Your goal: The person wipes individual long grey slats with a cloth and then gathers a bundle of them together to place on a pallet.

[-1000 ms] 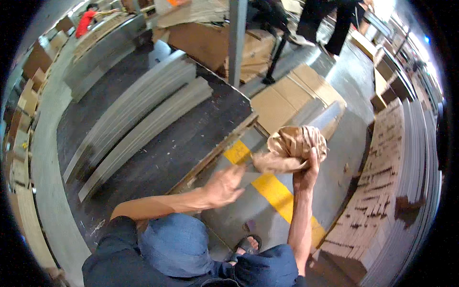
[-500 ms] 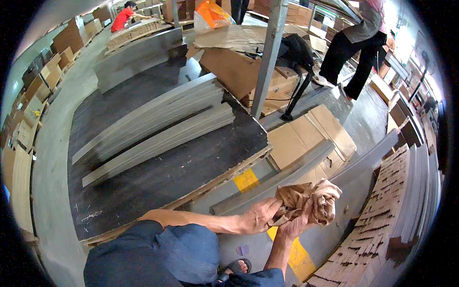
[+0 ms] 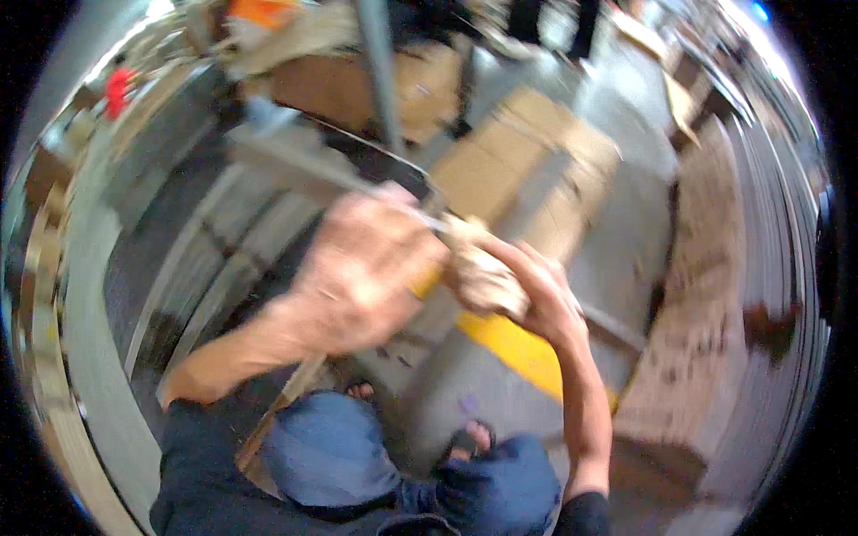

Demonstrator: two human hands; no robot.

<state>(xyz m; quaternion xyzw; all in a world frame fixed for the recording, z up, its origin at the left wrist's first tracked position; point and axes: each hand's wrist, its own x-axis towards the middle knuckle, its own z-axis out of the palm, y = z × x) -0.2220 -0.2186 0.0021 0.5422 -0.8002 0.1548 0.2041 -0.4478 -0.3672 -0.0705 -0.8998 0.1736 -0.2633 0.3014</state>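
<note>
Landmark: dark platform (image 3: 161, 214), count 1; grey strips (image 3: 179, 246) lie on it in at least two bands, too blurred for me to count singly. Panel stack (image 3: 684, 268), count 1, well right of the platform. Flattened cardboard (image 3: 492, 143), count 1, on the floor beyond the platform's right edge. Grey post (image 3: 380, 76), count 1, at its far right corner.

Forearms: 2, bare. My left slants up and rightward across the platform, elbow bent outward. My right rises nearly upright, well right of the platform, wrist bent inward.

Hands: 2. My left hand (image 3: 371, 268) is over the platform's right edge, back uppermost, fingers curled; blur hides whether they close on anything, so I cannot tell. My right hand (image 3: 547, 299), right of that edge, is clamped on a crumpled brown cloth (image 3: 487, 277), count 1. The cloth sits between my hands, just right of the platform.

Purple scrap (image 3: 469, 405): 1, on the floor right of the platform.
</note>
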